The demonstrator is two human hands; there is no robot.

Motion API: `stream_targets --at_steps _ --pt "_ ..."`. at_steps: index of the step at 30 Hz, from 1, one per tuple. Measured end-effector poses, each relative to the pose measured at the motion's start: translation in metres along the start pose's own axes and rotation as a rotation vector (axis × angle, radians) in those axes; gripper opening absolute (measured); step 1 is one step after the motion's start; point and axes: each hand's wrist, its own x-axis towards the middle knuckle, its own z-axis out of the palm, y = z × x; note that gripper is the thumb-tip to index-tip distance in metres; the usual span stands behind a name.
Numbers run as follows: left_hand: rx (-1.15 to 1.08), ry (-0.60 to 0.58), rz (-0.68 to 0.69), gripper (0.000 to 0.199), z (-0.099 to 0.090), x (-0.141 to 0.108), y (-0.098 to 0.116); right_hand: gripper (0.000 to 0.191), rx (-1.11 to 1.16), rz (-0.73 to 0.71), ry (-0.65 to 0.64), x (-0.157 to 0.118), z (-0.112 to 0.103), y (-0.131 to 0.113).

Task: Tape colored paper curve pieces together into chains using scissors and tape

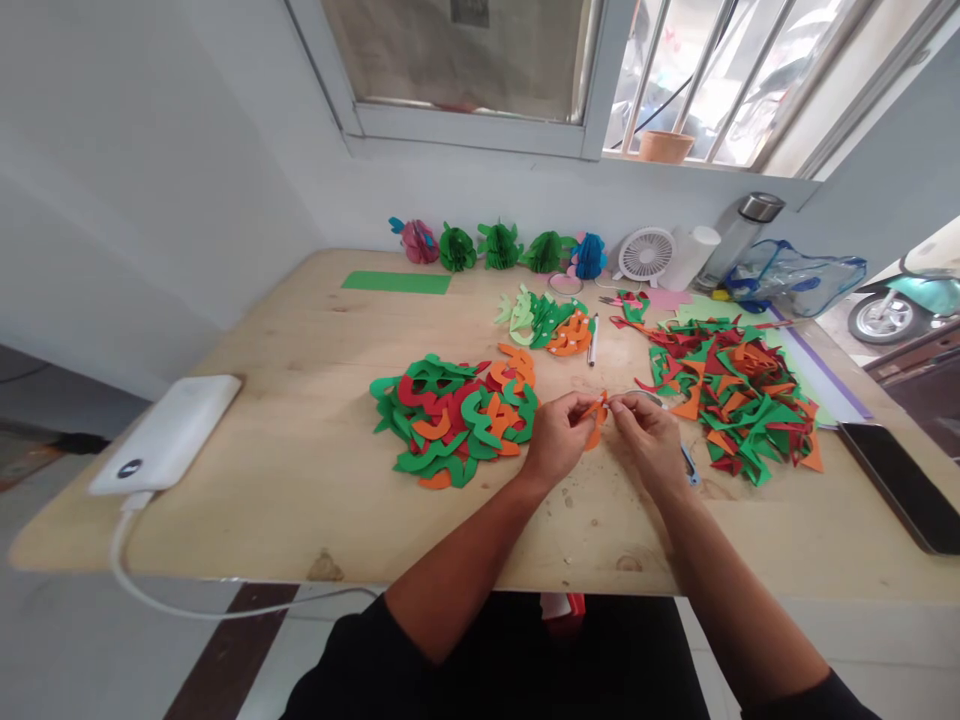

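My left hand [559,440] pinches a curved orange paper cutout [596,428] above the near middle of the table. My right hand [649,435] meets it from the other side, its thumb and forefinger closed at a small white piece [606,403] on the cutout's upper edge. What exactly that white piece is, I cannot make out. Left of my hands lies a pile of green, red and orange paper cutouts [450,420]. Behind them, a smaller group of green and orange cutouts [551,325] bears white spots, beside a white pen [593,341]. A light blue tool [690,465] lies partly behind my right hand.
Paper scraps [750,400] are heaped at the right, near a black phone [907,485]. A white power bank [169,435] with a cable lies far left. Along the wall stand folded paper figures [499,246], a small fan [646,255] and a bottle [739,245].
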Motion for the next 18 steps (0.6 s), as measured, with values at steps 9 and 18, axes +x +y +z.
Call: stream_targets --at_steps 9,18 --pt "-0.018 -0.056 -0.013 0.022 -0.0012 0.0016 -0.0049 0.02 -0.014 -0.022 0.004 0.0004 0.0007 -0.0064" --pt "-0.189 -0.047 -0.133 0.023 -0.0008 0.0028 0.0033 0.016 -0.087 -0.131 0.017 0.0005 0.001 -0.0071"
